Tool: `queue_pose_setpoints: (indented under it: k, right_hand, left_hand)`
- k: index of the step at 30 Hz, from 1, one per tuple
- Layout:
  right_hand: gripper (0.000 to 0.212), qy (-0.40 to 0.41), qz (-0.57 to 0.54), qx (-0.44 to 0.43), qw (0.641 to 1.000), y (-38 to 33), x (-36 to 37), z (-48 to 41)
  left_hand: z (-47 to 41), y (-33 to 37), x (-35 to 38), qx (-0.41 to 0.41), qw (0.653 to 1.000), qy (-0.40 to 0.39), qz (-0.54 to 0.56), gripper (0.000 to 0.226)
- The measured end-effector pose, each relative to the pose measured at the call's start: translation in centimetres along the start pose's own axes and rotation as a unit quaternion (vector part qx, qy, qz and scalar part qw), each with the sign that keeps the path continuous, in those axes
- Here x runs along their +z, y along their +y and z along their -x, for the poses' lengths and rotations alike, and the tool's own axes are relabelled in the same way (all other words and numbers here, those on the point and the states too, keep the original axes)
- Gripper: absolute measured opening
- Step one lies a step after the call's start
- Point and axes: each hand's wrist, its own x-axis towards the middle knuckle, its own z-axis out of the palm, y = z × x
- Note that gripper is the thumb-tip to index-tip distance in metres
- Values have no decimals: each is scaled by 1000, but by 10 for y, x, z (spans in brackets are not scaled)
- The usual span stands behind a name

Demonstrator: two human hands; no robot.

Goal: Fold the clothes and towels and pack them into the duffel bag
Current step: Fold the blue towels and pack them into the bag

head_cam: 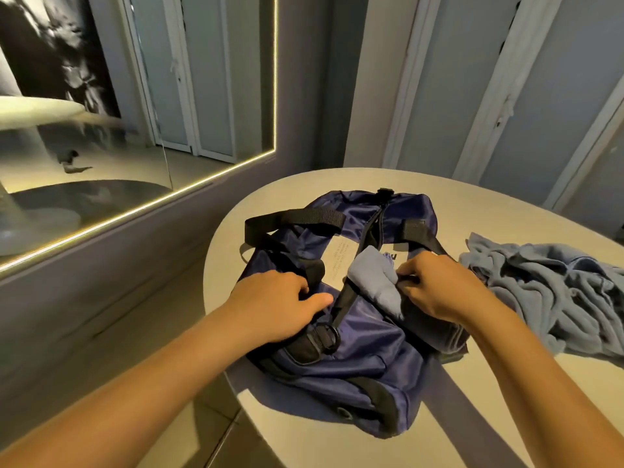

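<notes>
Here the left hand (275,304) grips the navy duffel bag (364,352) near the table's (489,204) left edge, the right hand (435,287) pinches its opening beside a folded cloth (374,282), and crumpled clothes (553,292) lie toward the right edge.

Your way into the duffel bag (354,349) is tight: a folded grey-blue cloth (373,282) sits in the opening, and black straps (293,219) cross it on both sides. Just right of it, a crumpled blue pile (557,288) takes up that side of the table (489,204). You have bare tabletop at the far side and near right. On the left, the table edge drops off before the wall (135,265).
</notes>
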Motion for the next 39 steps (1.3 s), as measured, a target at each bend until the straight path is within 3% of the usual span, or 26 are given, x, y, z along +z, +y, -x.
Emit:
queue_pose_setpoints:
  k: [4,7,10,14,19,24,29,31,35,37,39]
  right_hand:
    - [19,-32,4,-7,999,-1,-6,29]
    - [23,-50,9,-16,999,-3,-12,43]
    - [27,-56,0,-19,998,-4,-15,47]
    - [22,-53,-5,-24,998,-2,-16,47]
    - [32,-63,-11,-33,997,-1,-15,41]
    - [18,-60,-114,-15,992,13,-20,38]
    - [16,-30,-228,1,973,12,-45,33]
    - [14,11,-313,-25,950,2,-53,26]
    - [26,15,-539,-100,836,-33,-53,9]
    - [24,20,-565,-107,818,-50,-42,-1]
    - [20,11,-556,-100,825,-62,-28,-10]
  left_hand:
    - [6,30,-8,-13,989,85,-124,54]
    - [6,44,-10,35,958,173,-227,37]
    - [-5,42,-6,114,957,154,-217,51]
    - [-13,28,4,25,993,31,-110,54]
    - [-12,15,6,9,998,55,-7,34]
    - [-8,-5,-15,-26,976,110,184,16]
    - [-1,-26,-34,-70,956,146,246,14]
    - [-1,-30,-39,-80,944,160,278,21]
    - [-3,-32,-46,-98,927,157,325,22]
    - [-5,-32,-49,-100,912,154,366,22]
    - [-5,-34,-53,-119,887,152,419,19]
